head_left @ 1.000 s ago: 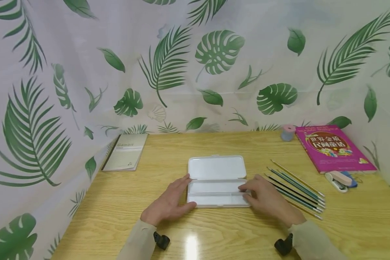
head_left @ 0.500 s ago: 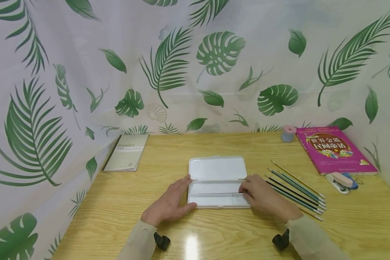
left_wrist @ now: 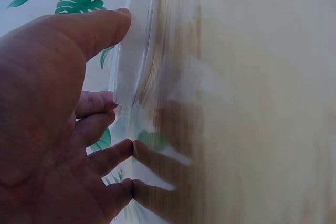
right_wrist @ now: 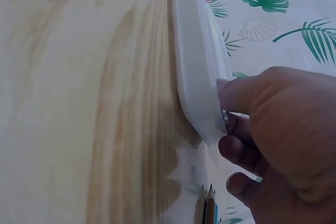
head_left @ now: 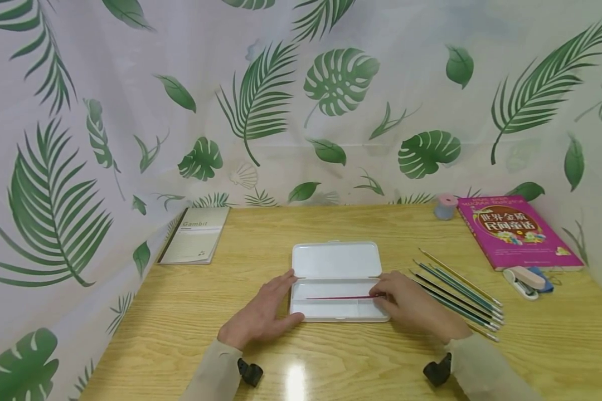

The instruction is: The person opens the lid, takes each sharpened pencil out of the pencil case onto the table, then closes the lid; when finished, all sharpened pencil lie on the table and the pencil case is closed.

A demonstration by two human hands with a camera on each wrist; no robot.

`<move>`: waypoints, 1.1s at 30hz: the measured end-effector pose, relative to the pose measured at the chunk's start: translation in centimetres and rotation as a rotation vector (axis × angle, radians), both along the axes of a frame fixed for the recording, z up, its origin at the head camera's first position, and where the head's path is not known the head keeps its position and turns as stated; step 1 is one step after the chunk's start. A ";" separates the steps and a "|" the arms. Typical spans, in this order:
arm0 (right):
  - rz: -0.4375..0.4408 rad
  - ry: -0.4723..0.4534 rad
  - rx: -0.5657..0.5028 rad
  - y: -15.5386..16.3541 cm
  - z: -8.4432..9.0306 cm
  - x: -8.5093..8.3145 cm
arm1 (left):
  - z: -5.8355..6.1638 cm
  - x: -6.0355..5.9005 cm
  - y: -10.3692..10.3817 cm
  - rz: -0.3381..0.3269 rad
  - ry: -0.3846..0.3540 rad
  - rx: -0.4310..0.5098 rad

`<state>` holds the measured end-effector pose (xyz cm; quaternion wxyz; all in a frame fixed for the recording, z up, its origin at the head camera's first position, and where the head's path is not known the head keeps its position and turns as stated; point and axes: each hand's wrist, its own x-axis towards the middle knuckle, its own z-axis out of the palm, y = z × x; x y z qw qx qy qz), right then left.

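In the head view a white pencil case (head_left: 336, 289) lies open on the table, its lid (head_left: 336, 260) folded back. My left hand (head_left: 261, 309) grips its left end, thumb at the front wall and fingers along the side. Inside the right end, my right hand (head_left: 411, 303) pinches a thin red pencil (head_left: 341, 297), which stretches leftward along the divider. The hand covers the pencil's right end. In the right wrist view the thumb and fingers (right_wrist: 241, 150) meet at the corner of the case; the left wrist view shows the left thumb (left_wrist: 113, 24) against the wall.
Several pencils (head_left: 456, 292) lie to the right of the right hand. Beyond them are a stapler (head_left: 524, 278), a blue item (head_left: 544, 278), a magenta book (head_left: 519, 231) and a pink-and-blue spool (head_left: 445, 207). A notebook (head_left: 194, 235) lies at the back left.
A red pencil has come into view between the right fingers, above the divider; a second ago only the case's white inside showed there. The left hand has stayed in place.
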<state>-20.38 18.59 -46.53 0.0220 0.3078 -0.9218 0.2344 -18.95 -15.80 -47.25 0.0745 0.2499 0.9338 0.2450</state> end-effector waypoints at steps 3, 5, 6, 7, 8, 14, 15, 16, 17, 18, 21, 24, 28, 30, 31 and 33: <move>-0.016 0.026 -0.027 0.0 -0.4 0.0 | 0.0 0.0 0.0 0.000 0.001 -0.001; -0.028 0.043 -0.044 0.1 -0.6 0.0 | -0.1 0.0 0.0 0.000 0.002 -0.003; -0.032 0.057 -0.057 0.1 -0.6 0.1 | -0.1 0.0 0.0 0.000 0.004 -0.003; -0.041 0.072 -0.066 0.1 -0.7 0.1 | -0.1 0.0 0.0 0.000 0.005 -0.002; -0.050 0.082 -0.082 0.1 -0.7 0.2 | -0.1 0.0 0.0 0.000 0.004 -0.002; -0.125 0.051 -0.199 0.1 -0.8 0.5 | -0.1 0.0 0.1 -0.001 -0.001 -0.008; -0.133 0.033 -0.219 0.2 -0.7 0.6 | -0.1 -0.1 0.1 0.000 -0.005 -0.009; -0.145 0.011 -0.236 0.3 -0.7 0.7 | -0.1 -0.1 0.1 0.002 -0.009 -0.011; -0.153 -0.006 -0.253 0.4 -0.7 0.8 | -0.2 -0.1 0.1 0.003 -0.011 -0.015; -0.156 -0.022 -0.271 0.5 -0.6 1.0 | -0.2 -0.1 0.0 0.002 -0.011 -0.015; -0.167 -0.058 -0.323 1.0 -0.7 1.3 | -0.2 -0.1 0.0 -0.001 -0.005 -0.011; -0.167 -0.062 -0.360 1.6 -0.9 1.5 | -0.3 -0.1 0.0 -0.007 0.012 0.002; -0.176 -0.032 -0.385 2.5 -1.0 1.8 | -0.4 -0.1 0.1 -0.009 0.024 0.008; -0.195 -0.022 -0.396 3.1 -0.8 2.1 | -0.4 -0.1 0.1 -0.009 0.022 0.008; -0.208 -0.017 -0.402 3.5 -0.7 2.3 | -0.4 -0.1 0.1 -0.010 0.023 0.009; -0.226 -0.010 -0.414 4.3 -0.5 2.8 | -0.4 -0.1 0.1 -0.007 0.017 0.009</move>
